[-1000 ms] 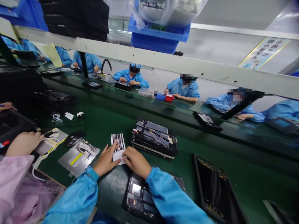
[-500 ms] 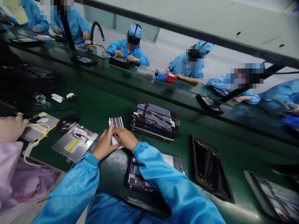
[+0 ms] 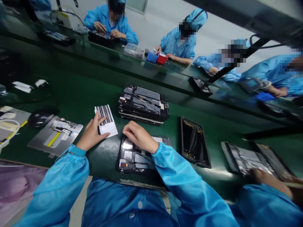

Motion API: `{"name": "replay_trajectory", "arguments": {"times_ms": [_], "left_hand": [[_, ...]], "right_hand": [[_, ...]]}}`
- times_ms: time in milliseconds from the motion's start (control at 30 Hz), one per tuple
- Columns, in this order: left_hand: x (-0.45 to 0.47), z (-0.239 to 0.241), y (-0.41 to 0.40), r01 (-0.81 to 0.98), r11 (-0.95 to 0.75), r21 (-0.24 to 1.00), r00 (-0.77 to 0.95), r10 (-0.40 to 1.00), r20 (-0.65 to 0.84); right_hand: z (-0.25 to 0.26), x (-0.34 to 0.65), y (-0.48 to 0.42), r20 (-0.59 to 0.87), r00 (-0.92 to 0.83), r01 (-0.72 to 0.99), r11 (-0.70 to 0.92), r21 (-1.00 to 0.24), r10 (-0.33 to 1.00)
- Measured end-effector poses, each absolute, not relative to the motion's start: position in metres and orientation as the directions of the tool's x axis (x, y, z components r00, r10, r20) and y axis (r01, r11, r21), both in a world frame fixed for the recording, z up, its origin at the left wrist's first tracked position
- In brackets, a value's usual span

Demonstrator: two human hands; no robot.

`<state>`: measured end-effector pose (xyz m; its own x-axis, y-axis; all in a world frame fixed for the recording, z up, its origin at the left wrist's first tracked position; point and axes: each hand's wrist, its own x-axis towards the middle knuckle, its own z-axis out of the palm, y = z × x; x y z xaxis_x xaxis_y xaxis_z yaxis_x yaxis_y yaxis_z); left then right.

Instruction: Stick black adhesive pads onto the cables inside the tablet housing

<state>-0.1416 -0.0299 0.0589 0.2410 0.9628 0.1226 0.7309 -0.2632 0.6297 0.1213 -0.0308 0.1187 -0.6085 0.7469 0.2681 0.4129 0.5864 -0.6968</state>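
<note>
My left hand (image 3: 91,134) lies on a white sticker sheet (image 3: 107,119) printed with rows of small black labels, fingers spread flat on its near corner. My right hand (image 3: 139,135) hovers over the top edge of an opened tablet chassis (image 3: 132,156) lying in front of me, fingers curled and pinched together; anything between them is too small to make out. Both sleeves are blue. Just beyond the sheet sits a stack of opened tablet chassis (image 3: 143,104).
A black tablet frame (image 3: 194,142) lies right of my chassis. A grey metal plate with a yellow strip (image 3: 55,135) and a black mouse (image 3: 40,117) lie left. A neighbour's hand (image 3: 262,176) works on trays at the right. Several people in blue sit across the green conveyor (image 3: 94,66).
The view has tilted down and right. My right hand left the sticker sheet and moved onto the tablet chassis. My left hand stays on the sheet.
</note>
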Motion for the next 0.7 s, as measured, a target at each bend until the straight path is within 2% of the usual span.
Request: {"name": "replay_trajectory", "arguments": {"times_ms": [100,167,367,533,700], "left_hand": [[-0.138,0.06,-0.035,0.726,-0.293,0.622,0.266,0.954,0.14],[-0.136,0.059,-0.039,0.721,-0.313,0.618,0.283,0.947,0.15],[-0.132,0.058,-0.046,0.714,-0.296,0.635,0.265,0.953,0.146],[-0.132,0.059,-0.046,0.738,-0.258,0.624,0.235,0.965,0.121],[-0.132,0.06,-0.043,0.729,-0.283,0.623,0.268,0.956,0.12]], "right_hand": [[0.102,0.11,-0.024,0.211,-0.643,0.52,0.622,-0.585,0.736],[0.093,0.091,-0.014,0.191,-0.683,0.533,0.66,-0.53,0.705],[0.08,0.044,0.01,0.135,-0.744,0.533,0.702,-0.472,0.655],[0.072,0.031,0.014,0.121,-0.766,0.516,0.716,-0.471,0.631],[0.083,0.035,0.024,0.116,-0.725,0.522,0.651,-0.551,0.679]]}}
